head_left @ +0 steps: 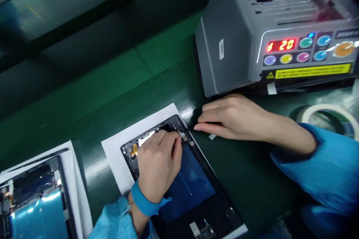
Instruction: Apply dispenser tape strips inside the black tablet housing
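the opened tablet [196, 185] lies on white paper [116, 157], probably to shield it, while the right hand [232, 117] pinches a thin dark tool [190, 129] angled toward its corner and the left hand [158, 157], curled, contents i cannot tell, perhaps steadies it.

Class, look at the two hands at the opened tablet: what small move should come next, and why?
Probably the right hand should gently bring its thin dark tool onto the small pale piece near the opened tablet's corner: the tool points that way, and the left hand is close beside the piece. Whether the tip already touches is unclear.
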Demonstrator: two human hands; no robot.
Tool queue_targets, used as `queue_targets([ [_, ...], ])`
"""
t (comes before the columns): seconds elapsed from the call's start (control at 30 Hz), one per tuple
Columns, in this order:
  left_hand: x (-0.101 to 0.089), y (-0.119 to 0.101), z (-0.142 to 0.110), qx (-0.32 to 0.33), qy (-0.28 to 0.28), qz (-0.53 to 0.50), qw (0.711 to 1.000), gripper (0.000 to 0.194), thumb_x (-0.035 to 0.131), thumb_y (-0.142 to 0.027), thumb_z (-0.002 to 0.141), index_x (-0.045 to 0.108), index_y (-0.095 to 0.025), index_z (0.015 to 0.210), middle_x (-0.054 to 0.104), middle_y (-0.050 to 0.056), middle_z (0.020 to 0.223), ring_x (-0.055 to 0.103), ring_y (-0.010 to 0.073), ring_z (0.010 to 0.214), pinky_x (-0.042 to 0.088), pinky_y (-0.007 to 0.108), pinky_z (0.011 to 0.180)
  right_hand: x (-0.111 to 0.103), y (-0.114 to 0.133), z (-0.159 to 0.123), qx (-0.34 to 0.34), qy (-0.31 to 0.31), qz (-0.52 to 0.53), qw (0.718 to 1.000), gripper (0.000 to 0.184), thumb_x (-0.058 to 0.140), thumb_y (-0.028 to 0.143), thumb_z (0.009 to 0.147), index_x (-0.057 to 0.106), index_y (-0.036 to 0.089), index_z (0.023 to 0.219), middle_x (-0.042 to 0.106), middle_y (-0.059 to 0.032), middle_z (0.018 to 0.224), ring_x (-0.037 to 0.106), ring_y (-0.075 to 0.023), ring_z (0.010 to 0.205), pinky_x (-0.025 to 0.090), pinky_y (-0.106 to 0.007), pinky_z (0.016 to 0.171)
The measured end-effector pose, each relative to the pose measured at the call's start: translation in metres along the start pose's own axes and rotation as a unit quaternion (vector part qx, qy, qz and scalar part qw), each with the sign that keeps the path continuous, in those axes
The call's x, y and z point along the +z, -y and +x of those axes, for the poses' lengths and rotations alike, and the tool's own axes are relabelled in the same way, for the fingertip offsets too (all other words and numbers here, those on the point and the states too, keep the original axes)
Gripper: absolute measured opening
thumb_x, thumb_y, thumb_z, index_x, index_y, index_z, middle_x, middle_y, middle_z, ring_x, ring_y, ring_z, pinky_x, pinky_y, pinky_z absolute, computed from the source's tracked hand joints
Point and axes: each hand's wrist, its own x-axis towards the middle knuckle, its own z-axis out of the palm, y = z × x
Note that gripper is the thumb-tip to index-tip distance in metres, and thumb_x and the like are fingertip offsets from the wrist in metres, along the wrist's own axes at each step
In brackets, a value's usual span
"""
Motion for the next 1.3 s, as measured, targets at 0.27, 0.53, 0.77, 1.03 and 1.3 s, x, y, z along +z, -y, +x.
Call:
queue_targets([
  [0.27,0.001,0.0,-0.002,-0.001,-0.001,-0.005,1.0,0.014,0.05,-0.018,0.091,0.062,-0.017,0.084,0.055,0.001,0.071,0.052,0.0145,0.066,0.037,0.029,0.06,0.005,0.0,-0.009,0.057,-0.029,0.196,0.979,0.035,0.048,0.038,0.095,0.064,0.017,0.071,0.055,0.0004,0.061,0.049,-0.0093,0.055,0.032,-0.023,0.054],
  [0.53,0.001,0.0,-0.002,-0.005,0.0,-0.022,1.0,0.015,0.049,-0.017,0.092,0.063,-0.016,0.086,0.056,0.002,0.072,0.053,0.0146,0.067,0.04,0.028,0.062,0.009,0.007,-0.01,0.123,0.009,0.124,0.985,0.04,0.046,0.039,0.095,0.061,0.018,0.065,0.055,0.0003,0.061,0.05,-0.0113,0.058,0.03,-0.026,0.057],
  [0.77,0.0,0.0,-0.003,-0.008,-0.007,-0.028,1.0,0.013,0.051,-0.018,0.091,0.063,-0.016,0.086,0.057,0.002,0.073,0.054,0.0144,0.067,0.04,0.027,0.062,0.008,0.008,-0.008,0.14,0.008,0.14,0.98,0.04,0.047,0.039,0.094,0.058,0.018,0.062,0.054,0.0014,0.056,0.048,-0.0107,0.054,0.028,-0.026,0.056],
  [1.03,0.0,0.0,-0.003,-0.004,-0.011,-0.024,1.0,0.012,0.052,-0.018,0.091,0.062,-0.016,0.085,0.057,0.001,0.072,0.054,0.0145,0.067,0.039,0.027,0.061,0.01,0.007,-0.008,0.149,0.029,0.14,0.978,0.042,0.045,0.043,0.094,0.06,0.019,0.063,0.057,0.001,0.059,0.05,-0.0112,0.057,0.029,-0.027,0.058],
  [1.3,0.001,0.0,-0.002,-0.003,-0.012,-0.026,1.0,0.012,0.052,-0.018,0.09,0.063,-0.016,0.086,0.056,0.001,0.072,0.053,0.0147,0.067,0.04,0.028,0.061,0.01,0.007,-0.008,0.148,0.028,0.125,0.981,0.041,0.045,0.042,0.094,0.062,0.019,0.065,0.057,0.0017,0.06,0.051,-0.0111,0.058,0.029,-0.027,0.058],
])
